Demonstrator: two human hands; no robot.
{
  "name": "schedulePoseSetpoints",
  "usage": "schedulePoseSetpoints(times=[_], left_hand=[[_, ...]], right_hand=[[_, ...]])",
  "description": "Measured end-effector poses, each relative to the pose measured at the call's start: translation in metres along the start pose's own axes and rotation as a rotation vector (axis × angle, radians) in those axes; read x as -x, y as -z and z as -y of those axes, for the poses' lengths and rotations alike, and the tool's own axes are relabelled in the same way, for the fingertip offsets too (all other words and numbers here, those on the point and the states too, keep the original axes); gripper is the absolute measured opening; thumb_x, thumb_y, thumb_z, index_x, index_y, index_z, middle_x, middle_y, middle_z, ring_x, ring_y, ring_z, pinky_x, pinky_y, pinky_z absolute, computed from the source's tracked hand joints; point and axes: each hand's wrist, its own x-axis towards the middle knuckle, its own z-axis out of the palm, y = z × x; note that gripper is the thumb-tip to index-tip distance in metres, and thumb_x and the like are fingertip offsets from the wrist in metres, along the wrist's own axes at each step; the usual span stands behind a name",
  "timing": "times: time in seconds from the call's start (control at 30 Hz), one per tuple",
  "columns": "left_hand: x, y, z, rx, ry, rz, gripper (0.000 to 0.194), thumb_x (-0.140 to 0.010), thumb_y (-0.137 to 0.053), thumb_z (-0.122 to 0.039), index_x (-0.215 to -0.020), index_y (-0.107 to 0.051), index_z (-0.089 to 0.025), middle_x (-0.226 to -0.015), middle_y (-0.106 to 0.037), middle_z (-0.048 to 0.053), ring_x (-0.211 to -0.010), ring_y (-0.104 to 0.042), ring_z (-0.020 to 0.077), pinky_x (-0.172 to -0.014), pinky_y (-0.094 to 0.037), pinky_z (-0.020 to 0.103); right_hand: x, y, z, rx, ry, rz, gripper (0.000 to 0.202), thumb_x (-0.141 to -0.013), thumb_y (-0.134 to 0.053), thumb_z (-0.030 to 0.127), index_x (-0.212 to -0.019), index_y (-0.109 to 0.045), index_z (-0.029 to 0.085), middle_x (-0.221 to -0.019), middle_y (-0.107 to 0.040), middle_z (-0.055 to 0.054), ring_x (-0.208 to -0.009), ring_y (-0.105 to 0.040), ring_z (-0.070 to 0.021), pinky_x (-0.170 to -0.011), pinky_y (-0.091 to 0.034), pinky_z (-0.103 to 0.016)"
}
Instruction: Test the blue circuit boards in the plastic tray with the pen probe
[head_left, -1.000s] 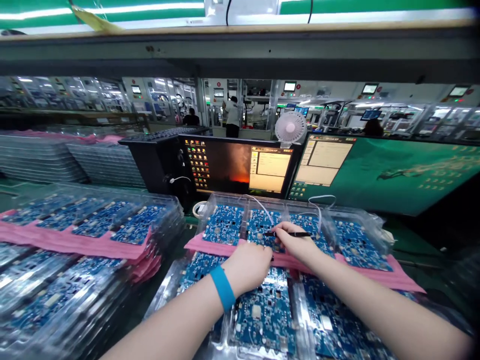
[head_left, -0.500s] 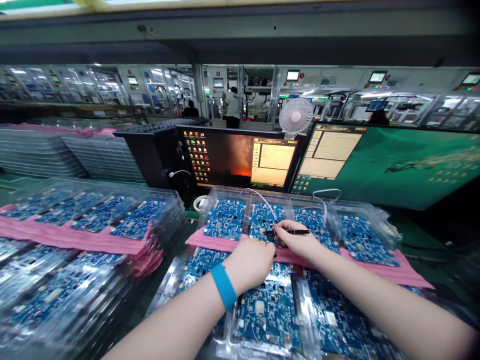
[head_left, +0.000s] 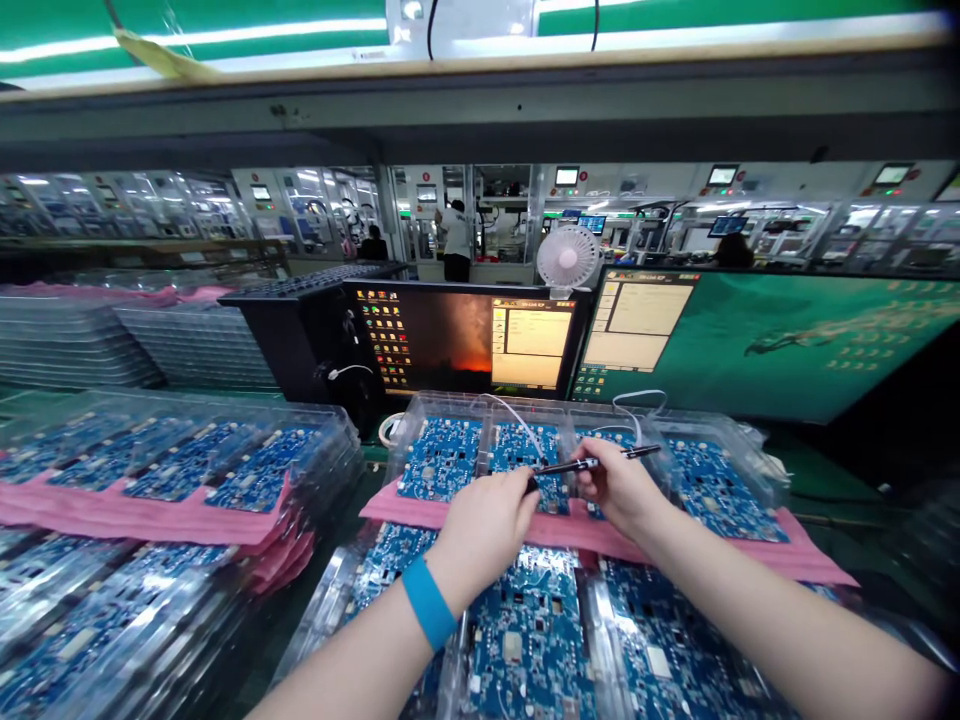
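Observation:
My right hand [head_left: 619,488] holds a thin black pen-like tool [head_left: 596,462] level above a clear tray [head_left: 420,420] of blue circuit boards [head_left: 441,459]. My left hand [head_left: 484,530], with a blue band on its wrist, pinches the left tip of that tool. Both hands hover over the middle boards of the far tray, which rests on pink foam sheet [head_left: 420,512]. A nearer tray of blue boards [head_left: 529,640] lies under my forearms.
Stacks of clear trays with blue boards and pink sheets [head_left: 172,480] fill the left. Two monitors [head_left: 465,335] [head_left: 757,335] stand behind the trays, with a small white fan [head_left: 568,257] on top. Empty tray stacks [head_left: 135,340] sit far left. People stand at machines in the background.
Both hands have lifted off the boards. The tool rose from the board surface and now sits level between my hands, with the left hand gripping its tip.

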Motion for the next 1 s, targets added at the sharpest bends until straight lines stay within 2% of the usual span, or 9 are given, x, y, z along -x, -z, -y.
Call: schedulePoseSetpoints(times=[0.1, 0.2, 0.4, 0.57, 0.67, 0.77, 0.83, 0.9, 1.0], left_hand=[[0.0, -0.001, 0.0, 0.046, 0.105, -0.018, 0.022, -0.087, -0.032, -0.033, -0.095, -0.045, -0.018, -0.08, -0.06, 0.005, -0.074, -0.058, 0.0218, -0.063, -0.043, 0.032], [0.001, -0.002, 0.0, 0.07, 0.139, -0.033, 0.018, -0.086, -0.032, -0.032, -0.091, -0.042, -0.018, -0.077, -0.06, 0.005, -0.071, -0.058, 0.022, -0.06, -0.042, 0.031], [0.001, 0.0, -0.001, 0.097, 0.077, -0.032, 0.015, -0.085, -0.035, -0.03, -0.089, -0.044, -0.019, -0.077, -0.058, 0.003, -0.07, -0.056, 0.0198, -0.059, -0.04, 0.029], [0.0, 0.001, 0.001, 0.127, 0.0, -0.031, 0.014, -0.084, -0.037, -0.026, -0.09, -0.049, -0.02, -0.085, -0.058, 0.003, -0.077, -0.054, 0.0181, -0.065, -0.04, 0.028], [0.001, 0.003, 0.0, 0.173, -0.027, -0.033, 0.016, -0.084, -0.039, -0.026, -0.094, -0.05, -0.019, -0.089, -0.058, 0.003, -0.081, -0.053, 0.0185, -0.071, -0.04, 0.03], [0.006, 0.008, -0.007, 0.289, -0.085, 0.026, 0.015, -0.083, -0.04, -0.024, -0.093, -0.051, -0.019, -0.089, -0.059, 0.003, -0.082, -0.053, 0.018, -0.074, -0.039, 0.031], [0.01, 0.012, -0.012, 0.458, -0.097, 0.097, 0.013, -0.082, -0.041, -0.02, -0.09, -0.05, -0.018, -0.088, -0.059, 0.002, -0.081, -0.053, 0.0163, -0.073, -0.04, 0.03], [0.013, 0.014, -0.018, 0.67, -0.066, 0.163, 0.011, -0.08, -0.041, -0.018, -0.087, -0.049, -0.017, -0.086, -0.058, 0.002, -0.08, -0.053, 0.0143, -0.073, -0.042, 0.027], [0.014, 0.013, -0.022, 0.871, 0.006, 0.227, 0.007, -0.076, -0.044, -0.017, -0.081, -0.049, -0.016, -0.085, -0.057, 0.002, -0.079, -0.052, 0.0138, -0.074, -0.042, 0.026]], right_hand=[[0.0, 0.002, 0.001, -0.093, -0.022, 0.008, 0.037, -0.056, -0.058, 0.05, -0.061, -0.047, 0.015, -0.04, -0.038, 0.005, -0.036, -0.033, -0.0055, -0.037, -0.025, -0.015], [0.0, 0.002, -0.001, -0.128, -0.03, 0.021, 0.033, -0.056, -0.059, 0.046, -0.06, -0.047, 0.015, -0.039, -0.038, 0.005, -0.036, -0.033, -0.0058, -0.036, -0.025, -0.015], [0.002, 0.001, -0.008, -0.07, -0.001, 0.065, 0.027, -0.064, -0.057, 0.039, -0.062, -0.051, 0.013, -0.042, -0.042, 0.003, -0.036, -0.037, -0.0067, -0.036, -0.025, -0.014], [0.007, -0.001, -0.009, 0.029, 0.058, 0.147, 0.03, -0.07, -0.054, 0.042, -0.067, -0.053, 0.013, -0.046, -0.047, 0.001, -0.039, -0.041, -0.0081, -0.036, -0.028, -0.014], [0.014, -0.007, -0.01, 0.06, 0.081, 0.221, 0.031, -0.071, -0.054, 0.044, -0.077, -0.056, 0.014, -0.053, -0.05, 0.0, -0.043, -0.046, -0.0095, -0.039, -0.034, -0.015], [0.027, -0.015, -0.014, 0.082, 0.094, 0.303, 0.038, -0.075, -0.048, 0.048, -0.094, -0.057, 0.016, -0.06, -0.051, 0.0, -0.044, -0.047, -0.0104, -0.039, -0.035, -0.017], [0.037, -0.017, -0.017, 0.133, 0.165, 0.35, 0.043, -0.081, -0.038, 0.049, -0.102, -0.056, 0.016, -0.061, -0.053, -0.002, -0.044, -0.047, -0.011, -0.037, -0.035, -0.018], [0.047, -0.018, -0.017, 0.217, 0.308, 0.368, 0.044, -0.085, -0.03, 0.046, -0.106, -0.056, 0.017, -0.073, -0.058, -0.005, -0.049, -0.051, -0.0123, -0.04, -0.038, -0.02], [0.054, -0.015, -0.014, 0.345, 0.565, 0.376, 0.041, -0.088, -0.028, 0.04, -0.107, -0.057, 0.019, -0.101, -0.056, -0.006, -0.081, -0.055, -0.018, -0.069, -0.047, -0.028]])
